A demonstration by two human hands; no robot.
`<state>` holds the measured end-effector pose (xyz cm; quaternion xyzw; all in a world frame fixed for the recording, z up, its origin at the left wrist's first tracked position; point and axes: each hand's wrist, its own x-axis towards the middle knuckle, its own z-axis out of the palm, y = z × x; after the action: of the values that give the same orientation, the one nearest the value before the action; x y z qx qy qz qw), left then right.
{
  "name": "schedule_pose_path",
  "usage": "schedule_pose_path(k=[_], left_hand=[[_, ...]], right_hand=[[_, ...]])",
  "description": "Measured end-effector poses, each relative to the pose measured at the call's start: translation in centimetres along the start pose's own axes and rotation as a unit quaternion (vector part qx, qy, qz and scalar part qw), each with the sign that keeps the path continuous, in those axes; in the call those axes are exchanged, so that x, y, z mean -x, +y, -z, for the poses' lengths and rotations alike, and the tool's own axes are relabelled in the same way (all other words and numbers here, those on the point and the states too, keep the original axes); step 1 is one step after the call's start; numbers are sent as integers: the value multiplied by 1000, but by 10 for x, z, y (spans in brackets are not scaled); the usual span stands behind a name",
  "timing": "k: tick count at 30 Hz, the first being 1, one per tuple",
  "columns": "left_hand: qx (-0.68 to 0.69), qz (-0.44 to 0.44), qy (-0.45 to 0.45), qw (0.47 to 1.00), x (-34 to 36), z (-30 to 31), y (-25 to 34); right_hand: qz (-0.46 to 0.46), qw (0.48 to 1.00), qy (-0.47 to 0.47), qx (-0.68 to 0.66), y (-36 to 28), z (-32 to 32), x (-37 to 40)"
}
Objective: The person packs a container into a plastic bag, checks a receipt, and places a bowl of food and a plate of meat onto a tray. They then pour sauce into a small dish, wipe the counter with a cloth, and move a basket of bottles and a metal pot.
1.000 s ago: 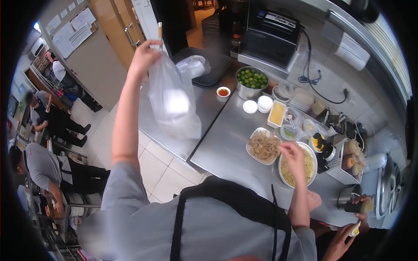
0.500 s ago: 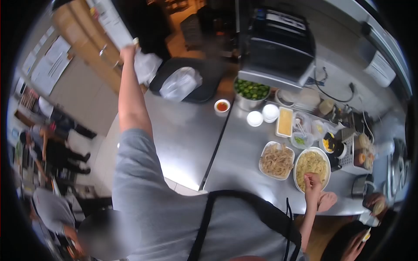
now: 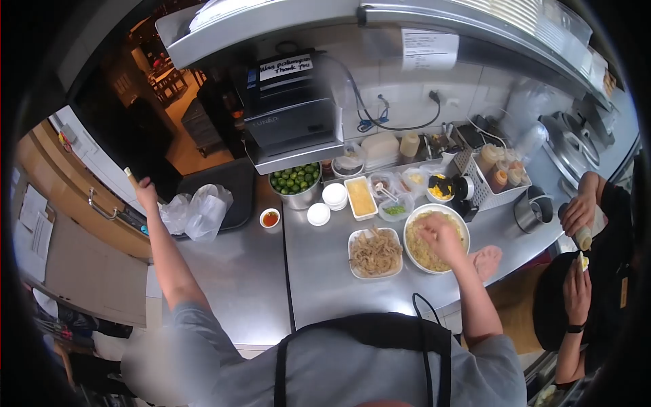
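Observation:
My left hand (image 3: 146,195) is stretched out at the far left, its fingers closed round a small pale stick-like piece (image 3: 130,178). Near it, white plastic bags (image 3: 209,211) lie on a black tray (image 3: 239,182). Over a white oval bowl of yellowish food (image 3: 424,256) is my right hand (image 3: 442,239), slightly blurred, its fingers curled together; what they hold, if anything, is hidden. Left of that bowl stands a square white dish of shredded brown food (image 3: 375,254). A pinkish flat item (image 3: 485,262) lies to the right of my right wrist.
Behind are a pot of green citrus (image 3: 296,184), white lids (image 3: 334,195), a yellow-filled container (image 3: 361,198), a sauce cup (image 3: 270,218) and a black machine (image 3: 291,115). A bottle basket (image 3: 498,182) stands right. A co-worker's hands (image 3: 578,292) hold a bottle and a small item.
The view has turned, so the counter's back and shelf show more. My left hand still holds the pale piece; my right hand remains over the bowl, with its fingers farther across the food.

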<state>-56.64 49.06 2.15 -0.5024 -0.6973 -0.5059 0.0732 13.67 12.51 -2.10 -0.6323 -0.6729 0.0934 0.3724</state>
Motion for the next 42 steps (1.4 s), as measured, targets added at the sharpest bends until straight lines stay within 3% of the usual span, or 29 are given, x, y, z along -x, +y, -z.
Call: schedule_pose_path(k=[2, 3, 5, 8, 9, 10, 12, 13, 16, 17, 19, 23, 25, 32, 42], left_hand=[[38, -102, 25, 994, 11, 35, 59], [37, -100, 27, 994, 31, 51, 94], [139, -193, 58, 969, 91, 75, 174], [275, -217, -5, 937, 191, 87, 283], [354, -187, -63, 914, 224, 88, 318], [364, -223, -79, 901, 245, 76, 340], [399, -155, -198, 882, 287, 60, 393], [431, -178, -216, 858, 300, 49, 417], [506, -210, -244, 800, 311, 20, 478], [505, -210, -237, 803, 311, 21, 493], [516, -189, -311, 775, 309, 31, 523], [579, -94, -313, 747, 308, 40, 551], [553, -102, -292, 774, 310, 50, 565], [451, -170, -200, 853, 304, 48, 560], [491, -130, -178, 843, 302, 49, 563]], right_hand=[[24, 1000, 18, -10, -6, 19, -16], [48, 998, 33, -16, -9, 30, -26], [74, 995, 54, -38, -13, 49, -46], [124, 982, 109, -97, -24, 77, -86], [123, 977, 120, -127, -30, 87, -101], [163, 959, 169, -156, -36, 94, -117], [213, 929, 244, -178, -49, 109, -146], [227, 920, 271, -171, -56, 116, -158], [193, 916, 216, -279, -61, 122, -185], [199, 915, 212, -281, -65, 122, -185], [188, 885, 193, -379, -74, 123, -186], [182, 880, 172, -404, -81, 131, -181], [140, 889, 158, -406, -87, 137, -175], [189, 879, 172, -403, -90, 121, -181], [187, 901, 170, -353, -97, 122, -181]])
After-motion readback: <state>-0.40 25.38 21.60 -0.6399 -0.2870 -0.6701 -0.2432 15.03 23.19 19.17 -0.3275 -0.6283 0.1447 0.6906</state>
